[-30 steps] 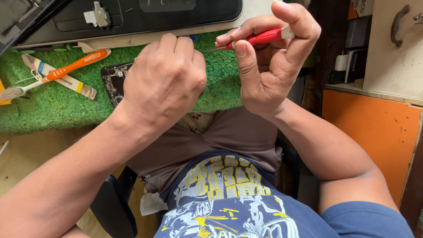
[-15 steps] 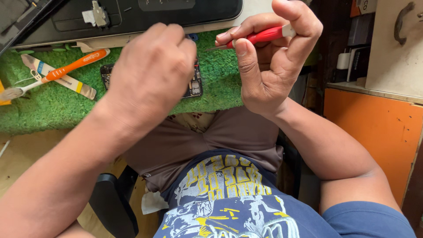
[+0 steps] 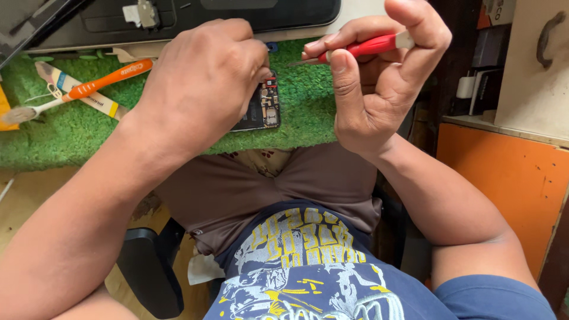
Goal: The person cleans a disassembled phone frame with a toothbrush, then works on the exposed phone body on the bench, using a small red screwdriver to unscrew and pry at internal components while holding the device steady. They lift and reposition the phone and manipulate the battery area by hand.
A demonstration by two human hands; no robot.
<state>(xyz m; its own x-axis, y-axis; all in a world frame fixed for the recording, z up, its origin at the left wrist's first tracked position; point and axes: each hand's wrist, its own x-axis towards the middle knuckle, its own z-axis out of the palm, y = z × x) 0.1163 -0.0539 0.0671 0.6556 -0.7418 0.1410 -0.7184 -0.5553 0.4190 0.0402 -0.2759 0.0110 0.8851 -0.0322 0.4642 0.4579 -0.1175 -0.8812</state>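
Observation:
My left hand (image 3: 198, 86) rests fingers-down on an opened phone (image 3: 264, 109) that lies on the green turf mat (image 3: 302, 112), with its circuit board showing; the hand hides most of the phone. My right hand (image 3: 379, 77) is raised just right of it and grips a small red-handled screwdriver (image 3: 361, 47). The metal tip points left toward my left fingertips, above the phone's top edge.
An orange-handled toothbrush (image 3: 89, 89) and a flat striped tool (image 3: 71, 89) lie on the mat at the left. A dark laptop base (image 3: 195, 15) sits behind the mat. An orange cabinet (image 3: 504, 178) stands at the right. My lap and chair are below.
My left hand has shifted left and up on the phone, uncovering its right side with the circuit board. My right hand still holds the screwdriver in nearly the same place.

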